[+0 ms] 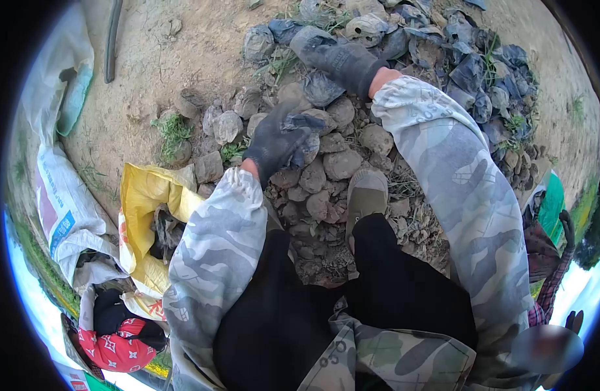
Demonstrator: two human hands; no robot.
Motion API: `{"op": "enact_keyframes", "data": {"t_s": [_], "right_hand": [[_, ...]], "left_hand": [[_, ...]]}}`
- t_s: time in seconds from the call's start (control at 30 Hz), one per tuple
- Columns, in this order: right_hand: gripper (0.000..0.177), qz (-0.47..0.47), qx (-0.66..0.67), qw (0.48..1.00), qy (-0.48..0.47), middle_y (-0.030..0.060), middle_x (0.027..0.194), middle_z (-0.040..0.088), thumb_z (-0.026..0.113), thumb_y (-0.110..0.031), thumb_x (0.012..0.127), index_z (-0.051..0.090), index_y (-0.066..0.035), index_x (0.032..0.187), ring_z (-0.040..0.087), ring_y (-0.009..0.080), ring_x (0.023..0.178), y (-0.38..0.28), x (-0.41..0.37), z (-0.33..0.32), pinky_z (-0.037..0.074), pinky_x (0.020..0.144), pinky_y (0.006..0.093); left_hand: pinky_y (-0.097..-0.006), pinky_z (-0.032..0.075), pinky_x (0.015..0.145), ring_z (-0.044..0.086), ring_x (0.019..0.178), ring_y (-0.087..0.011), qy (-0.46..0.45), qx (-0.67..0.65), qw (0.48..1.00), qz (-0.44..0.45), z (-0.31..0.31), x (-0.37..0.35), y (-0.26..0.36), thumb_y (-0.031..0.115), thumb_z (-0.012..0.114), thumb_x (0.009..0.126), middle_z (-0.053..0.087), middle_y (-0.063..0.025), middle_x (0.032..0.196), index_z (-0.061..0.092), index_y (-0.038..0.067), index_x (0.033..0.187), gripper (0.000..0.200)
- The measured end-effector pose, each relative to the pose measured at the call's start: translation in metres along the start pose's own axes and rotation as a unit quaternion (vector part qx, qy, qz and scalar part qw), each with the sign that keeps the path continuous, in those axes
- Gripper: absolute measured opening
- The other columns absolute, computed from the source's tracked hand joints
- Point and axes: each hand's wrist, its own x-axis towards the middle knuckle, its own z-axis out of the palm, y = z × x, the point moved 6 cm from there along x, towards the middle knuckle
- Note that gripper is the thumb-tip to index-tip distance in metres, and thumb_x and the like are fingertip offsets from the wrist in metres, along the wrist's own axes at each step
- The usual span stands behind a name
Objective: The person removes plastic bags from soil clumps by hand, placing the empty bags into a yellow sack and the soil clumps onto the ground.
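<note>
My left hand (280,140), in a dark glove, is closed on a crumpled piece of black plastic (306,133) above a heap of round soil clods (340,164). My right hand (339,60), gloved in dark grey, reaches to the far edge of the pile of black plastic bags (469,72). Its fingers are pressed together over a bag, and whether they grip anything is hidden. Just below it lies another dark bag (323,88).
A yellow sack (138,195) with dark scraps inside stands open at the left, beside a long white sack (68,195). A dark hose (112,42) lies at upper left. People are at lower left (120,345) and lower right (553,280). My shoe (367,195) stands among the clods.
</note>
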Motion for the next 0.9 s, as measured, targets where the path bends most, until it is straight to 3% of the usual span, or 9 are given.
{"op": "enact_keyframes", "data": {"t_s": [0.1, 0.2, 0.3, 0.4, 0.43, 0.53, 0.6, 0.73, 0.9], "right_hand": [[0.034, -0.012, 0.005, 1.0, 0.007, 0.0172, 0.087, 0.062, 0.055, -0.016, 0.08, 0.054, -0.013, 0.114, 0.06, 0.0335, 0.08, -0.005, -0.038, -0.013, 0.048, 0.07, 0.0414], [0.029, 0.01, 0.082, 0.997, 0.009, 0.0141, 0.088, 0.06, 0.055, -0.012, 0.079, 0.053, -0.013, 0.109, 0.059, 0.0321, 0.081, -0.004, -0.054, -0.017, 0.047, 0.068, 0.042], [0.024, -0.058, 0.159, 0.983, 0.072, 0.0116, 0.088, 0.057, 0.056, -0.008, 0.077, 0.052, -0.011, 0.101, 0.056, 0.0321, 0.08, -0.022, -0.071, -0.04, 0.046, 0.067, 0.0417], [0.017, -0.11, 0.122, 0.978, 0.129, 0.01, 0.094, 0.057, 0.052, -0.011, 0.08, 0.056, -0.009, 0.096, 0.057, 0.0317, 0.088, -0.038, -0.092, -0.036, 0.047, 0.075, 0.0421], [0.018, -0.102, 0.175, 0.966, 0.158, 0.0122, 0.09, 0.057, 0.059, -0.007, 0.075, 0.055, -0.005, 0.093, 0.056, 0.0323, 0.083, -0.048, -0.097, -0.051, 0.047, 0.071, 0.0375], [0.022, -0.038, 0.285, 0.95, 0.121, 0.0113, 0.097, 0.055, 0.053, -0.013, 0.08, 0.053, -0.009, 0.102, 0.057, 0.0317, 0.086, -0.053, -0.1, -0.056, 0.047, 0.074, 0.0395], [0.024, -0.026, 0.28, 0.953, 0.111, 0.012, 0.098, 0.055, 0.054, -0.014, 0.08, 0.053, -0.009, 0.104, 0.057, 0.0318, 0.087, -0.059, -0.105, -0.052, 0.047, 0.074, 0.0396], [0.028, 0.054, 0.275, 0.955, 0.102, 0.0134, 0.099, 0.056, 0.055, -0.017, 0.082, 0.053, -0.009, 0.108, 0.057, 0.0323, 0.088, -0.068, -0.113, -0.045, 0.047, 0.076, 0.041], [0.027, 0.016, 0.237, 0.969, 0.062, 0.0139, 0.1, 0.057, 0.054, -0.02, 0.083, 0.055, -0.01, 0.108, 0.057, 0.0324, 0.09, -0.078, -0.114, -0.018, 0.046, 0.079, 0.0422]], "left_hand": [[-0.029, 0.045, 0.085, 0.058, 0.093, -0.0192, 0.033, 0.085, 0.993, 0.08, 0.003, 0.001, 0.013, 0.008, 0.067, 0.078, 0.058, -0.0109, 0.11, 0.036, 0.0, 0.132, 0.062], [-0.0325, 0.043, 0.09, 0.057, 0.103, -0.0249, 0.058, 0.078, 0.99, 0.103, 0.002, -0.002, 0.025, 0.011, 0.068, 0.077, 0.059, -0.0119, 0.114, 0.038, 0.003, 0.132, 0.063], [-0.0354, 0.043, 0.09, 0.057, 0.106, -0.0287, 0.025, 0.07, 0.996, 0.053, 0.0, -0.007, 0.057, 0.016, 0.067, 0.077, 0.058, -0.0139, 0.117, 0.044, 0.009, 0.13, 0.058], [-0.0367, 0.044, 0.088, 0.057, 0.104, -0.0311, 0.029, 0.15, 0.985, 0.083, 0.003, -0.004, 0.061, 0.02, 0.067, 0.077, 0.059, -0.0148, 0.113, 0.048, 0.013, 0.125, 0.052], [-0.0367, 0.044, 0.088, 0.057, 0.104, -0.0311, 0.03, 0.149, 0.985, 0.083, 0.004, -0.004, 0.06, 0.02, 0.067, 0.077, 0.059, -0.0148, 0.113, 0.048, 0.013, 0.125, 0.052], [-0.0416, 0.047, 0.078, 0.059, 0.093, -0.0349, 0.041, 0.181, 0.975, 0.124, 0.012, -0.008, 0.065, 0.021, 0.065, 0.076, 0.062, -0.0157, 0.099, 0.052, 0.013, 0.115, 0.042], [-0.0417, 0.047, 0.075, 0.06, 0.089, -0.0349, 0.036, 0.182, 0.98, 0.074, 0.015, -0.013, 0.062, 0.025, 0.065, 0.077, 0.063, -0.0153, 0.095, 0.056, 0.011, 0.104, 0.033], [-0.0415, 0.047, 0.073, 0.06, 0.086, -0.0345, 0.068, 0.215, 0.968, 0.107, 0.013, -0.018, 0.056, 0.027, 0.065, 0.077, 0.063, -0.0145, 0.09, 0.059, 0.01, 0.096, 0.027], [-0.0404, 0.048, 0.071, 0.06, 0.082, -0.0337, 0.069, 0.229, 0.963, 0.123, 0.004, -0.033, 0.047, 0.028, 0.066, 0.076, 0.062, -0.0146, 0.086, 0.059, 0.009, 0.095, 0.028]]}}
